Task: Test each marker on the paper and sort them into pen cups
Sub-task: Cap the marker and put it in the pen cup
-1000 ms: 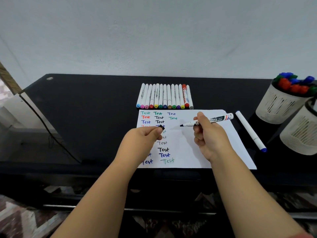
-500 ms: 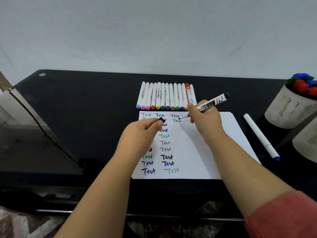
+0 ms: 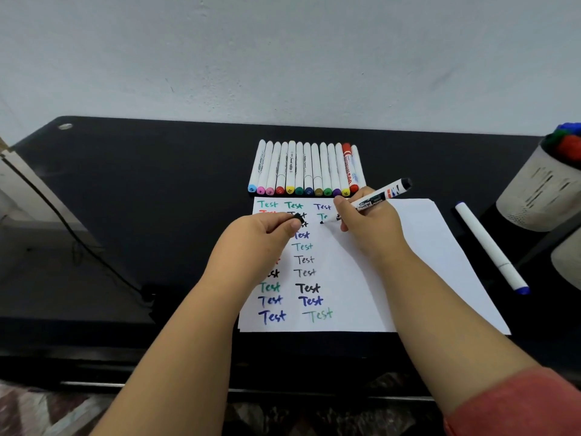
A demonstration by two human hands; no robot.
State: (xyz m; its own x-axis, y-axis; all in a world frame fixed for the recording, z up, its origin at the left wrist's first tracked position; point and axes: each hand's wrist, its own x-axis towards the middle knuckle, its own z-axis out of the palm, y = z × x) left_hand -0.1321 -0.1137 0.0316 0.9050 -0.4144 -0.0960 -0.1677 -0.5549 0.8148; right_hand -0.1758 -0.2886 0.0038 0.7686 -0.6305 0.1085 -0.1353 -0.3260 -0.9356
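The right hand (image 3: 369, 229) grips an uncapped black marker (image 3: 374, 201), tip on the white paper sheet (image 3: 408, 247) covered with "Test" words; the left hand (image 3: 256, 239) pinches its small black cap (image 3: 297, 219).

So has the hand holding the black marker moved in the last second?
Yes. The right hand has brought the marker up the paper, toward the marker row, tip now at the top lines.
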